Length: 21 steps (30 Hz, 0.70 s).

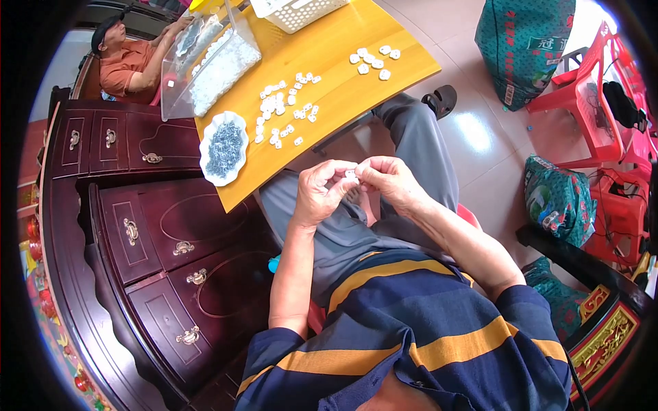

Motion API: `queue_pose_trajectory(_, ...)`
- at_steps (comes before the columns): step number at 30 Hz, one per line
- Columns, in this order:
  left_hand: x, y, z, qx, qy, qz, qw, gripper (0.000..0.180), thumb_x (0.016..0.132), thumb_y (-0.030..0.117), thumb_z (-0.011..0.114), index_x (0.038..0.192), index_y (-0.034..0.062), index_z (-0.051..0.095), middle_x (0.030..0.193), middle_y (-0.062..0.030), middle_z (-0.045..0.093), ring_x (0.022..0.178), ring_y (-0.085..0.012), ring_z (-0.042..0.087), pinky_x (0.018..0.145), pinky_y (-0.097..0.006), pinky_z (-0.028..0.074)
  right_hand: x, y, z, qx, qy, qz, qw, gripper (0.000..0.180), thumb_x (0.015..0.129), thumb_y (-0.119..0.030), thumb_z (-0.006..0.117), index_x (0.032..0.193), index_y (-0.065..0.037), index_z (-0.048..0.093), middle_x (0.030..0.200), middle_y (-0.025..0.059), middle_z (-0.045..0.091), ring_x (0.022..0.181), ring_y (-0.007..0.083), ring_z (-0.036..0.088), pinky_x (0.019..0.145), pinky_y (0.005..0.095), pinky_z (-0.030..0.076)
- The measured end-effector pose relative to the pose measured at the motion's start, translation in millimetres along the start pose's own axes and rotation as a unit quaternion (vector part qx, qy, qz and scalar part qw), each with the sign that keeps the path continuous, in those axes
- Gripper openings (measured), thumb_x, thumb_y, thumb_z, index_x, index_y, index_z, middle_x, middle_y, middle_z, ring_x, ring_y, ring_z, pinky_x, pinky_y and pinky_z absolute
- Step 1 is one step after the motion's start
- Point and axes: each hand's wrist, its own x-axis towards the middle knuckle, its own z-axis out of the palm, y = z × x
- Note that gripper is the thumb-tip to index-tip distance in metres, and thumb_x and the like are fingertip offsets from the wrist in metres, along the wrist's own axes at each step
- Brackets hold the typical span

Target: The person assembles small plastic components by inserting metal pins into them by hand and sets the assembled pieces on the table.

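Pinched between the fingertips of both my hands is one small white plastic piece, held above my lap in grey trousers; my left hand grips it from nine o'clock, my right hand from three o'clock, thumbs and forefingers closed on it

Up at twelve o'clock from the hands I see a yellow wooden table, its near edge just above my knees. On it lie two loose groups of the same white pieces: a scattered batch of roughly thirty near the middle, and a smaller cluster of about eight toward one o'clock. At ten o'clock sits one white scalloped dish heaped with small grey metal parts, too many and too fine to count. Beyond it stand one clear plastic bag of white pieces and one white basket

At nine o'clock I see a dark carved wooden cabinet with brass handles. Another person in an orange shirt sits at eleven o'clock. Pale floor tiles, two green sacks and red plastic chairs fill the three o'clock side
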Motion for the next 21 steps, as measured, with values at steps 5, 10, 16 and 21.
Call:
queue_pose_trajectory(5,-1.5,-0.3,-1.7,-0.003,-0.01,-0.005,1.0,0.019,0.088,0.008,0.077,0.104,-0.0007,0.071,0.087,-0.0046,0.072,0.08,-0.0104,0.068,0.072,-0.025,0.055,-0.6,0.3,0.7,-0.003,-0.002,0.003,1.0,0.014,0.098,-0.019,0.068,0.095,-0.006,0.071,0.087,-0.001,0.069,0.077,0.006,0.059,0.074,0.0228,0.05)
queue_pose_trajectory(10,-4.7,4.5,6.4,0.076,0.031,0.041,0.996,0.018,0.089,0.007,0.075,0.105,0.0001,0.069,0.091,-0.0078,0.071,0.077,-0.0136,0.068,0.07,-0.026,0.055,-0.8,2.8,7.1,0.019,0.013,-0.014,1.0,0.017,0.097,-0.02,0.068,0.091,-0.005,0.07,0.08,-0.0003,0.064,0.064,0.0051,0.055,0.053,0.0211,0.044)
queue_pose_trajectory(16,-3.9,1.4,11.5,0.153,0.067,0.109,0.98,0.026,0.084,0.003,0.074,0.109,0.0038,0.067,0.086,-0.0096,0.067,0.069,-0.0222,0.067,0.063,-0.032,0.055,1.9,5.7,8.7,0.04,0.021,-0.037,0.998,0.019,0.097,-0.021,0.067,0.088,-0.005,0.069,0.074,0.0001,0.06,0.052,0.004,0.05,0.036,0.0187,0.038)
queue_pose_trajectory(21,-2.4,1.7,13.1,0.173,0.074,0.116,0.975,0.029,0.083,0.003,0.076,0.111,0.0038,0.067,0.086,-0.0097,0.066,0.069,-0.0222,0.067,0.063,-0.032,0.055,2.9,5.8,8.9,0.049,0.025,-0.049,0.997,0.018,0.097,-0.021,0.067,0.088,-0.005,0.07,0.074,0.0001,0.06,0.053,0.0043,0.05,0.038,0.0187,0.038)
